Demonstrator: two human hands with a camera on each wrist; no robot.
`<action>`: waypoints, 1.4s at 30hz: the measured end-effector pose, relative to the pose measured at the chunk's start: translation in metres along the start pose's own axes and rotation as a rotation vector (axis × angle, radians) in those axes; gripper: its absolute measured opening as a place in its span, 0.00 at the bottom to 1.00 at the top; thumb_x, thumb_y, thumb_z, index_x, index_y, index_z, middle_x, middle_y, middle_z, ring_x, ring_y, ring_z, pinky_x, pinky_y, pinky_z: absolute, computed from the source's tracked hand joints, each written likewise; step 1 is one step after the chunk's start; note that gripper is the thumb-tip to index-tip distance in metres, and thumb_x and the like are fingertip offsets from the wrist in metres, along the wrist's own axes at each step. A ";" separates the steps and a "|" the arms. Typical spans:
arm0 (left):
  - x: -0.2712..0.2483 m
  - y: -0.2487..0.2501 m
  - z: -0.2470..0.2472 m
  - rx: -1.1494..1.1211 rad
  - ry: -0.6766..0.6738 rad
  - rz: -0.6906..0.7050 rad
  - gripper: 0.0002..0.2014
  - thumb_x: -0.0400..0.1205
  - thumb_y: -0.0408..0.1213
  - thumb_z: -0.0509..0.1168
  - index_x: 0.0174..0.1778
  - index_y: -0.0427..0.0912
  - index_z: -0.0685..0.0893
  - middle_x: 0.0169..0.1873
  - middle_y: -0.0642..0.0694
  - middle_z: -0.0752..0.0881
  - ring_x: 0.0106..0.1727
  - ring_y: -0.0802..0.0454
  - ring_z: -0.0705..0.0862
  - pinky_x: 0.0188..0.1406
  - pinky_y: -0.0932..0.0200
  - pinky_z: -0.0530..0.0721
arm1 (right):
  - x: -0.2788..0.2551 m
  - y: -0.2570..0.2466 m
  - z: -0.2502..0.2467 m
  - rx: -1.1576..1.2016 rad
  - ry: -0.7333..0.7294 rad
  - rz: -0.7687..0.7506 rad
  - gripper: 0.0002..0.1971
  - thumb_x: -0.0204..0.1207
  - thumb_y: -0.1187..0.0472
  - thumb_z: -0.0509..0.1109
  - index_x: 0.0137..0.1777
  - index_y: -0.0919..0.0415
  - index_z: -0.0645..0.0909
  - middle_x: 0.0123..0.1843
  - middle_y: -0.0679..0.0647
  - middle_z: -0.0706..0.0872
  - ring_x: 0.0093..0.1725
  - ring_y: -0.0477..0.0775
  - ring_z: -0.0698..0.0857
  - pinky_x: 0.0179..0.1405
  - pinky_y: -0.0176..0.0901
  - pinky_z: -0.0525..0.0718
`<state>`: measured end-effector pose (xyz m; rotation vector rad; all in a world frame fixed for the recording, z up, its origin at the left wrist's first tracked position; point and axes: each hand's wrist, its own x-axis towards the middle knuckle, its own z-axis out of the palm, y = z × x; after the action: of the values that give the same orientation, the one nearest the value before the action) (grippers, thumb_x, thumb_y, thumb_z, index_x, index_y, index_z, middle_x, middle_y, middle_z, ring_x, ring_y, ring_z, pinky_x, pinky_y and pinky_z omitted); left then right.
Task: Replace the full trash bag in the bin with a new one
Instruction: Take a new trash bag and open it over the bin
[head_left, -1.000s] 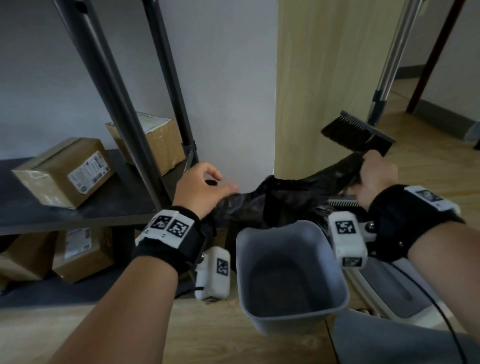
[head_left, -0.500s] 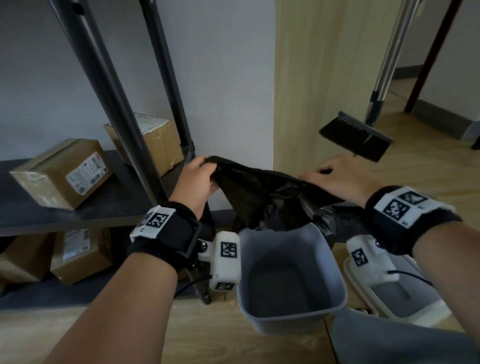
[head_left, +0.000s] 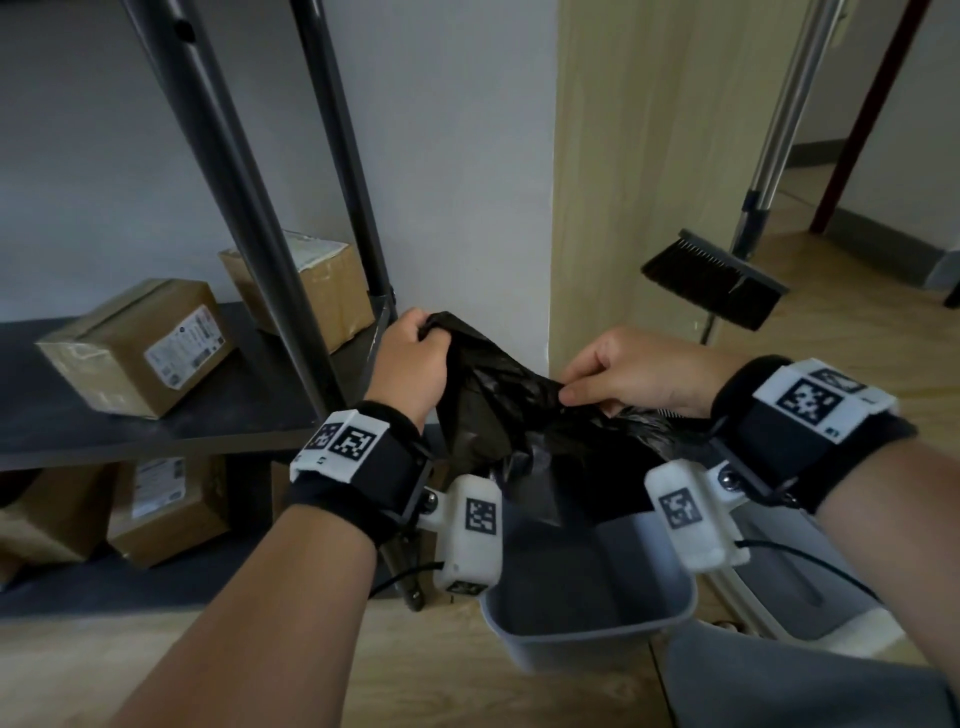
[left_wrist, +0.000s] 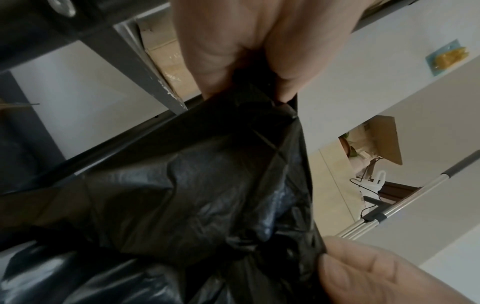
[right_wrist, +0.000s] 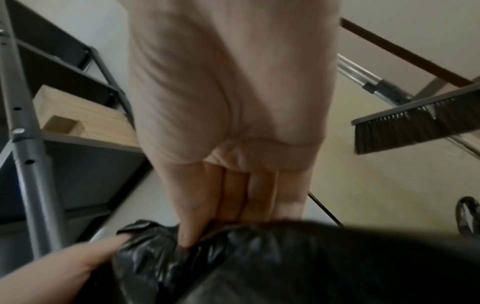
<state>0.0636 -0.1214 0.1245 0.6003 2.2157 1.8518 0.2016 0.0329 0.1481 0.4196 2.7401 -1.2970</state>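
Above the empty grey bin (head_left: 587, 597) both the left hand (head_left: 410, 358) and the right hand (head_left: 639, 371) pinch the crumpled black bag (head_left: 498, 410) in their fingers, seemingly hunting its mouth, which next needs pulling open and lowering over the rim.

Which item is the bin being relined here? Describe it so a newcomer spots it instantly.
Start at the dark metal shelving with cardboard boxes. Right of its front post, on the wood floor, stands the grey bin, under the black bag both hands hold. It alone is open-topped, grey plastic.
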 end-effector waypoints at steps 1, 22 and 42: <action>0.001 -0.002 -0.001 0.018 0.004 0.003 0.09 0.70 0.41 0.57 0.38 0.44 0.80 0.40 0.40 0.84 0.48 0.41 0.83 0.62 0.36 0.80 | 0.000 0.000 0.000 0.048 -0.020 0.008 0.09 0.78 0.65 0.70 0.38 0.52 0.86 0.22 0.39 0.86 0.20 0.33 0.80 0.26 0.24 0.76; -0.023 0.007 0.014 0.599 -0.123 0.497 0.12 0.74 0.50 0.68 0.29 0.49 0.87 0.27 0.56 0.86 0.32 0.56 0.84 0.37 0.58 0.80 | 0.013 -0.001 0.023 0.199 0.456 -0.066 0.10 0.63 0.61 0.83 0.34 0.61 0.84 0.25 0.47 0.82 0.18 0.34 0.77 0.20 0.23 0.72; -0.023 -0.009 0.021 -0.109 -0.245 -0.153 0.09 0.78 0.31 0.70 0.48 0.29 0.87 0.45 0.31 0.89 0.45 0.41 0.89 0.53 0.50 0.89 | 0.019 0.004 0.033 0.438 0.245 -0.032 0.06 0.69 0.63 0.79 0.43 0.65 0.89 0.34 0.55 0.92 0.33 0.48 0.90 0.40 0.36 0.89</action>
<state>0.0913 -0.1133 0.1085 0.5850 1.9350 1.7099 0.1827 0.0143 0.1202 0.6024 2.6360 -1.9836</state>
